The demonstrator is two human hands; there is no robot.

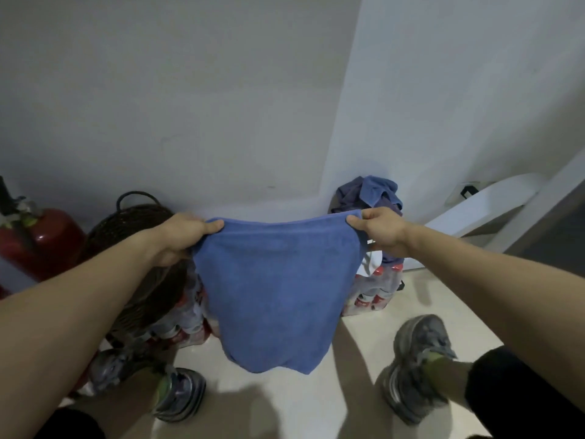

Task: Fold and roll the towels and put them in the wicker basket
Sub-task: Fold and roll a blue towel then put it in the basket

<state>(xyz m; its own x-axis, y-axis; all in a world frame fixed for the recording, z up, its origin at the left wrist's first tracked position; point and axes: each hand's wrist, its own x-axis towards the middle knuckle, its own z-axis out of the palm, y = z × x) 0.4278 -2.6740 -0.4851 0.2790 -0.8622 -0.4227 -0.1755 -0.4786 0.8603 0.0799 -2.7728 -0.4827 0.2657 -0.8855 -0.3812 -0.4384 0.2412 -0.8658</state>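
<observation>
Down at the bottom, two grey worn trainers, left and right, stand apart on the pale glossy tiled floor. Above them both bare forearms reach forward, and between the hands hangs a blue square terry towel, held up in the air, clear of the floor, its top edge stretched out and its lower edge drooping in a soft curve. The left hand grips the towel's upper left corner, fingers curled over the hem and bunching the cloth. The right hand grips the upper right corner, fingers pressed together and folded over the edge.

Behind the towel, shrink-wrapped packs of red-capped bottles sit on the floor. Over to the left, partly behind the left forearm, there's the dark brown wicker basket with a loop handle, and further left a red fire extinguisher. Back in the corner of the room, a heap of crumpled blue and dark blue towels is piled against the white wall. On the right, a white slanted board leans there.
</observation>
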